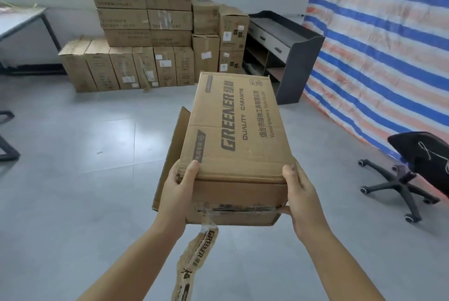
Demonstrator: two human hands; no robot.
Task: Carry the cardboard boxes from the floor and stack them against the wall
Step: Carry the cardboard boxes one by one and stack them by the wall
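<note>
I hold a long brown cardboard box (pixel 237 130) printed "GREENER" out in front of me, above the grey floor. My left hand (pixel 178 190) grips its near left corner and my right hand (pixel 300 193) grips its near right corner, thumbs on top. A side flap hangs open on the box's left, and a torn strip of printed tape (pixel 194 259) dangles from its near end. Ahead, a stack of several cardboard boxes (pixel 155 33) stands against the white far wall under a window.
A dark cabinet with drawers (pixel 289 47) stands right of the stack. A striped tarp (pixel 379 40) covers the right wall. A black office chair (pixel 413 171) is at the right. A grey table (pixel 21 21) stands at the far left.
</note>
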